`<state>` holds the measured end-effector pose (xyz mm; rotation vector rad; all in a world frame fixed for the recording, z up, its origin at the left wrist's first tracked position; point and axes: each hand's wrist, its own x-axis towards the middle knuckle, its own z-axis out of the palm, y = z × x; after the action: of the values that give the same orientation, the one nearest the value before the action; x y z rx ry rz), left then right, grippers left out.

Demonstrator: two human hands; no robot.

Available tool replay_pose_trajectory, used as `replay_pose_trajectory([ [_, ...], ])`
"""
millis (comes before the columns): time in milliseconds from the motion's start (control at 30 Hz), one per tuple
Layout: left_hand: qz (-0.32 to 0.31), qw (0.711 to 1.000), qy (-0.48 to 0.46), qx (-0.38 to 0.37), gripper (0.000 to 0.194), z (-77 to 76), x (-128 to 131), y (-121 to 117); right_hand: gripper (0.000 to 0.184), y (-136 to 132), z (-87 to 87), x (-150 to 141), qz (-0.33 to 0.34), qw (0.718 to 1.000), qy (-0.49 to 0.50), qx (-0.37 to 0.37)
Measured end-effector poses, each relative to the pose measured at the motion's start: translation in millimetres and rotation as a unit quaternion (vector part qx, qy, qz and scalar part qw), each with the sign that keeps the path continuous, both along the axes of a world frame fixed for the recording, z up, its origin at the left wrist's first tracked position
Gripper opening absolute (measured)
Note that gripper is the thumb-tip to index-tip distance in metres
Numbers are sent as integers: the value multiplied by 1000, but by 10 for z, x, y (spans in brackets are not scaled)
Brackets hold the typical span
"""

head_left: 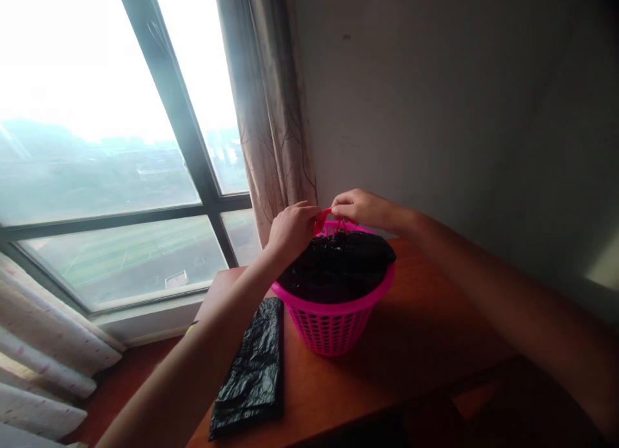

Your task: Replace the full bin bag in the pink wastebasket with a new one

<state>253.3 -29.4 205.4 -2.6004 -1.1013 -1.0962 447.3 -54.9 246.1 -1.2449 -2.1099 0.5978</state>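
Note:
A pink perforated plastic basket [333, 329] stands upright on the wooden table. Inside it sits a black garbage bag [338, 267], its dark plastic bulging up to the rim and gathered at the far side. Red drawstrings [322, 221] rise from that gathered part. My left hand [294, 225] is closed on the red drawstring above the basket's far left rim. Close by on the right, my right hand [355, 208] pinches the red drawstring too. The fingertips of my left hand are partly hidden.
A folded stack of black plastic bags [256, 370] lies on the table [425, 325] left of the basket. Beyond the table's left edge are a large window [97, 177] and curtains [275, 113]. A grey wall [435, 100] rises behind.

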Motion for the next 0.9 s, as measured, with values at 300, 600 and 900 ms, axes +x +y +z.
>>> replay_pose_trajectory([
  [300,-132,963,-155,-179,42,-54,1,16,15,47,-18,25,29,998,35,-46],
  [600,-215,950,-211,-80,25,73,23,-49,25,22,16,33,72,995,47,-47],
  [900,-173,915,-353,-84,22,814,23,233,29,227,705,83,-47,978,30,203],
])
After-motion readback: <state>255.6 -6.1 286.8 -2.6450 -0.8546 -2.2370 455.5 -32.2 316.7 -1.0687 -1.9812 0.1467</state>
